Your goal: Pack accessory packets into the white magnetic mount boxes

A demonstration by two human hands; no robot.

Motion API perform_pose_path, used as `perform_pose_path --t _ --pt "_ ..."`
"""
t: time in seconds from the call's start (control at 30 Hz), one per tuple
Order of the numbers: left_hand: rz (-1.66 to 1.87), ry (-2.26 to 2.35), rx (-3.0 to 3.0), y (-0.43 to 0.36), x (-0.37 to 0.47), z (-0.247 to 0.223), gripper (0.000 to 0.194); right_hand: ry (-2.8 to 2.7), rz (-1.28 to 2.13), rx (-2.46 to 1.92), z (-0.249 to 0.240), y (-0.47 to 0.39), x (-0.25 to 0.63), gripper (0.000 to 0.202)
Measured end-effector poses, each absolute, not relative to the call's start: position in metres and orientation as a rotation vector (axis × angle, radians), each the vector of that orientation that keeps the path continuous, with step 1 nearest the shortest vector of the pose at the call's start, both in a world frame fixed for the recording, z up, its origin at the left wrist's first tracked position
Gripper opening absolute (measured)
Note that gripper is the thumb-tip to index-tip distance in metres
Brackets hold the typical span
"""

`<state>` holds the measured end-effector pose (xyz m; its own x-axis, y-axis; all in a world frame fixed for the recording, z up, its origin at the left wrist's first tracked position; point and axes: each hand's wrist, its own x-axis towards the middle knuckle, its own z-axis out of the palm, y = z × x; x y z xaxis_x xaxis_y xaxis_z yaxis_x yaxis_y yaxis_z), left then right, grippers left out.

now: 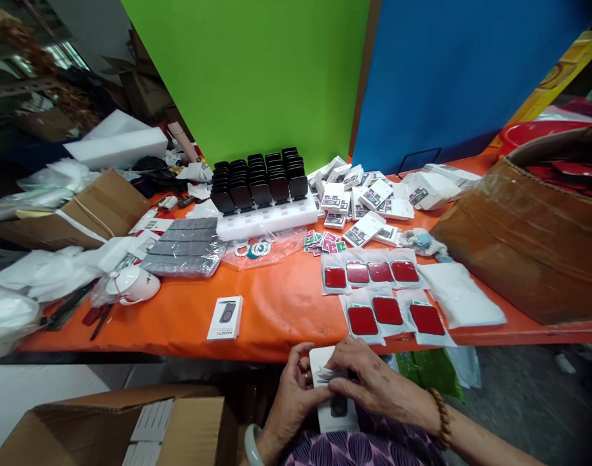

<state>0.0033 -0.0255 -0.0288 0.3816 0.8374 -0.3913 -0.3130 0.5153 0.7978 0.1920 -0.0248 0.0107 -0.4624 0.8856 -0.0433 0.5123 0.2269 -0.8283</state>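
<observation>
My left hand (294, 393) is wrapped round the side of a white printed box (335, 422) above my lap, with its thumb across the front. My right hand (368, 382) is closed over the box's upper part. Beneath its fingers a small white flap or piece (325, 371) shows, and I cannot make out which it is. A dark device picture is partly visible on the box front. On the table's near side lies a similar white box (225, 317) marked MAGNETIC. To the right, red square pads (387, 310) rest on white sleeves in two rows.
Black stands (261, 184) fill a white foam tray (266, 220) at the back. Beside it are piled white boxes (363, 194) and small cards (325, 243). A white cup (133, 285) stands left. Cardboard boxes flank me: one low left (193, 427), one large at right (523, 246).
</observation>
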Motion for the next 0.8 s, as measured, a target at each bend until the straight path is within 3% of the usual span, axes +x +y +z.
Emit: perform_pose_path --t 0.17,0.27,0.43,0.8 --pt "0.925 1.078 0.804 -0.035 0.0 -0.024 0.041 -1.912 1.13 -1.348 0.011 -0.024 0.185 0.02" --pt "0.873 1.127 0.917 -0.032 0.004 -0.021 0.03 -1.705 1.062 -1.432 0.006 -0.026 0.18 0.017" --pt "0.833 1.181 0.945 -0.022 0.012 -0.016 0.025 -1.466 0.976 -1.46 -0.002 -0.034 0.184 0.011" --pt "0.79 1.335 1.068 -0.021 0.018 -0.015 0.023 -1.257 1.427 -1.392 -0.017 -0.056 0.186 0.028"
